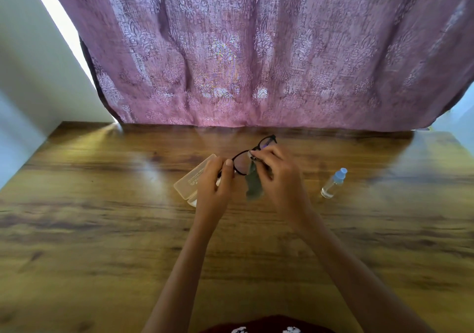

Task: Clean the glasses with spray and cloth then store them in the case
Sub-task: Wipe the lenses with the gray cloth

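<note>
Black-framed glasses (266,141) are held above the table, tilted up to the right. My left hand (218,179) grips their left end between thumb and fingers. My right hand (275,170) pinches a grey-green cloth (254,184) against the frame near the bridge, and the cloth hangs down between my hands. A translucent beige case (191,179) lies open on the table just left of my left hand, partly hidden by it. A small clear spray bottle (333,182) with a light blue cap stands to the right, apart from both hands.
The wooden table (102,230) stretches wide on all sides. A purple patterned curtain (256,50) hangs along its far edge. A pale wall (30,76) borders the left side.
</note>
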{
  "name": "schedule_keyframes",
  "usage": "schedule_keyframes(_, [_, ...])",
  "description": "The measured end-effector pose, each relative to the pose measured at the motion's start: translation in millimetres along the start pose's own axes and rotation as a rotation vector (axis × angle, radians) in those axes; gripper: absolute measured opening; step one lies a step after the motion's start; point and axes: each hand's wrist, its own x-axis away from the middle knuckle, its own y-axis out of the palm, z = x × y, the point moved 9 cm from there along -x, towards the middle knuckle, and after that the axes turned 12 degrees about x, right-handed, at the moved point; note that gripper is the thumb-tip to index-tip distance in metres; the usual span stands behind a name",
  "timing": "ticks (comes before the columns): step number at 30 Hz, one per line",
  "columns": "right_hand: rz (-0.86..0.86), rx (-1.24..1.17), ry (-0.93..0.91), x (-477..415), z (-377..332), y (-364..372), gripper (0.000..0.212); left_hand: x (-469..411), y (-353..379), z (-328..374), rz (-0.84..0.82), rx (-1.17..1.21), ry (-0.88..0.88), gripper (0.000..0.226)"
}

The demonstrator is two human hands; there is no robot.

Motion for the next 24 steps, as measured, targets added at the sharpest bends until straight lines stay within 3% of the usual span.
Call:
schedule_keyframes(13, [-0.014, 0.042, -0.055, 14.4, -18.9, -4.6, 0.019, -0.3, 12.1, 3.0, -0.096, -0.012, 0.038, 0.022])
schedule_keyframes(24, [-0.003, 0.120, 0.005, 22.5, -2.1, -8.2, 0.022, -1.4, 6.5, 0.0, -0.036, 0.004, -0.009, 0.024])
